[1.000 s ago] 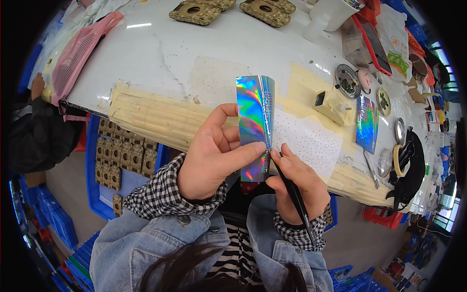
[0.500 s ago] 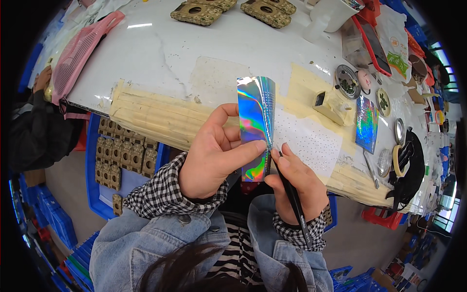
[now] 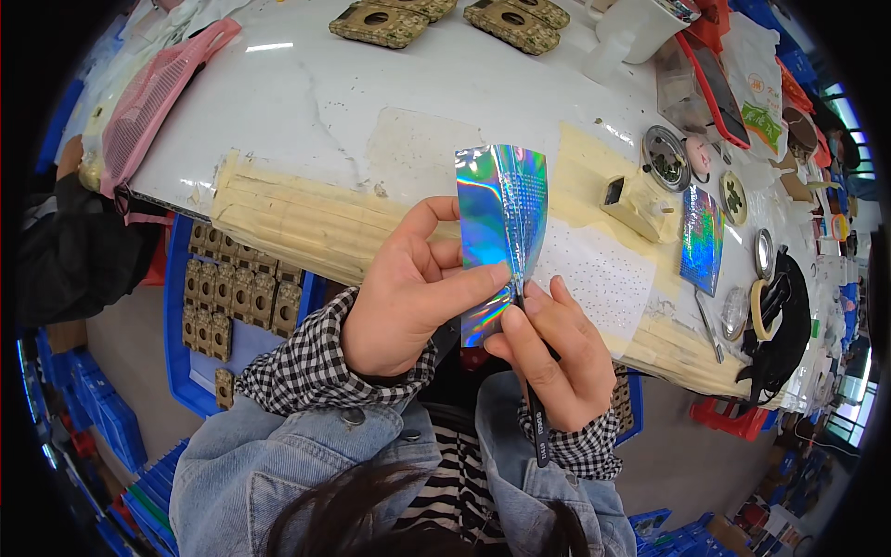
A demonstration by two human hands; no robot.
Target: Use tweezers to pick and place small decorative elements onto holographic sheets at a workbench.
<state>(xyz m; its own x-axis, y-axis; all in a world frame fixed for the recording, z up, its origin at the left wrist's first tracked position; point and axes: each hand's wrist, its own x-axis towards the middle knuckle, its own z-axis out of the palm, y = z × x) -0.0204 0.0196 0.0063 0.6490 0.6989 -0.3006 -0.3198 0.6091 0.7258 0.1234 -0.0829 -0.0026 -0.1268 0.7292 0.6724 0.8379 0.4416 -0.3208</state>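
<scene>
1. The white paper point(image 3: 608, 283), covered in tiny dark specks, lies near the front edge of the table point(image 3: 269, 111); places below are given from it.
2. The iridescent sheet point(image 3: 484, 218) is held up off the table, to the left of the white paper and overlapping its left edge in this view. It stands nearly upright, with a lengthwise bend and rows of fine marks on its right part.
3. The left hand point(image 3: 394, 311), left of the white paper, pinches the sheet, thumb across its face and fingers curled at its left edge and behind.
4. The right hand point(image 3: 557, 362), just in front of the white paper, is closed around black tweezers point(image 3: 536, 432), its fingertips beside the sheet's bend. Whether the tweezer tips grip anything is too small to tell.
5. To the right of the white paper lie a 2nd iridescent sheet point(image 3: 701, 246), a slim metal tool point(image 3: 708, 325) and a roll of tape point(image 3: 761, 311).
6. Just beyond the white paper sits a cream block point(image 3: 639, 211); farther beyond is a round metal dish point(image 3: 666, 158) with dark bits inside.
7. Well beyond and left of the white paper lie 4 camouflage shells point(image 3: 380, 23) in 2 pairs.
8. Well left of the white paper, below table height, a blue tray point(image 3: 200, 376) holds rows of smaller camouflage pieces point(image 3: 241, 295).
</scene>
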